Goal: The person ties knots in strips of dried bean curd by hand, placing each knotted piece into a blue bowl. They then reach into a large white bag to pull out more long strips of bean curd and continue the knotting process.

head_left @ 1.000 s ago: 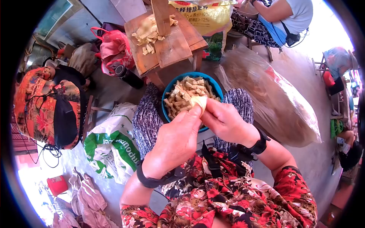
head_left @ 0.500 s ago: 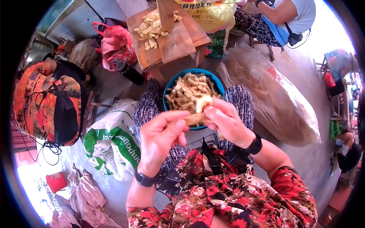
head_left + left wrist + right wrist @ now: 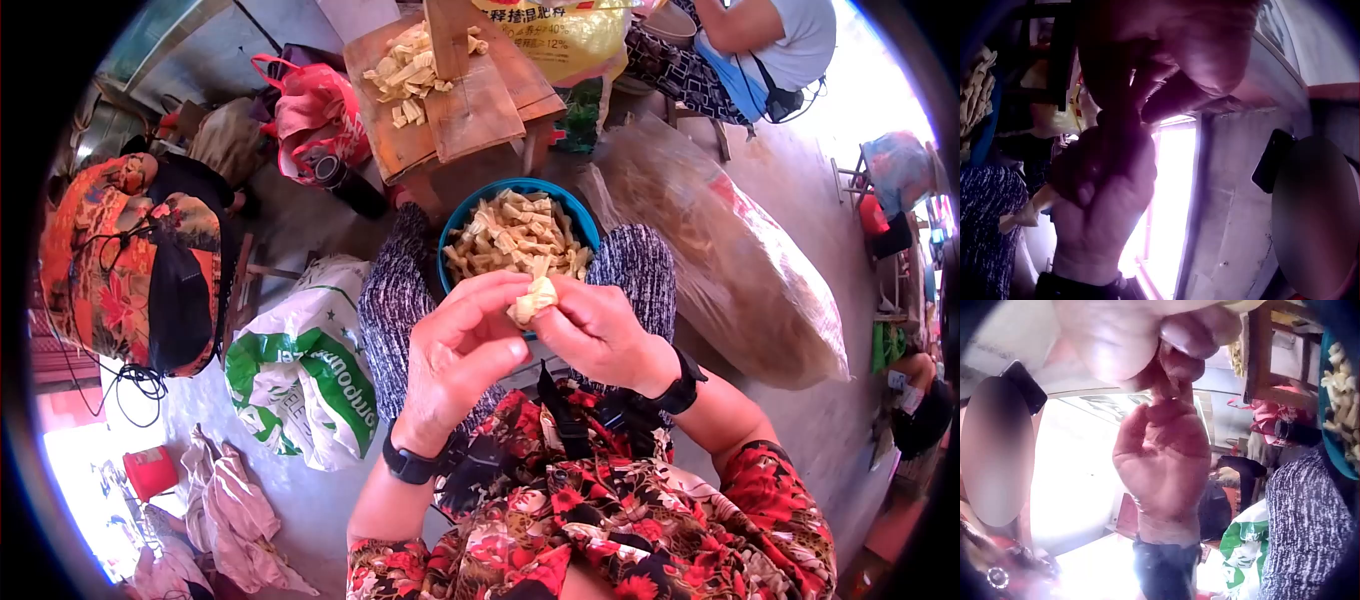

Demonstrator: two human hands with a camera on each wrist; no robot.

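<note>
In the head view, a pale yellow strip (image 3: 533, 302), folded into a small bundle, is between both hands in front of the blue basin. My right hand (image 3: 612, 342) pinches it between thumb and fingers. The curled fingers of my left hand (image 3: 455, 350) reach its other side, the left thumb standing apart below. A pale strip end (image 3: 1029, 214) sticks out under the right hand in the left wrist view. Similar short, knotted-looking pieces (image 3: 515, 235) heap up in the blue basin (image 3: 448, 262) between the knees.
Beyond the basin stands a wooden stool (image 3: 400, 145) with more pale pieces (image 3: 408, 70) on it. A large clear plastic sack (image 3: 720, 260) lies at right; a white-green bag (image 3: 300, 370), black bottle (image 3: 352, 188) and red bag (image 3: 315, 115) are at left. Another person (image 3: 770, 45) sits far right.
The strip was first gripped by both hands over the basin, then stretched between them; now it is bunched into a compact fold. Both hands have come closer together again since half a second ago.
</note>
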